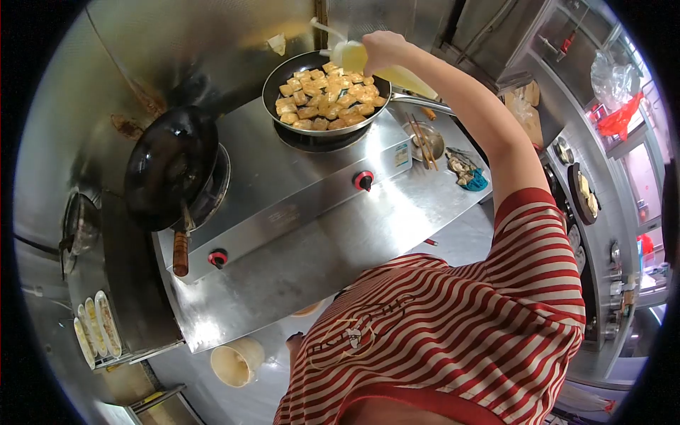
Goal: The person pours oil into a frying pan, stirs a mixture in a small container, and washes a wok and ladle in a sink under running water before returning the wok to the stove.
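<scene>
My right hand is closed around a translucent bottle of yellow liquid. The bottle is tilted, its white top end over the far side of a frying pan. Many golden-brown cubes, tofu-like, lie spread in the pan, which sits on the right burner of a steel stove. The pan's metal handle points right, beneath my forearm. Only a small part of my left hand shows, low beside my striped shirt; its fingers are hidden.
A black wok with a wooden handle leans on the left burner. Right of the pan are a metal bowl with chopsticks and a scrubber-like bundle. A pale bucket stands below the counter. Narrow dishes sit at far left.
</scene>
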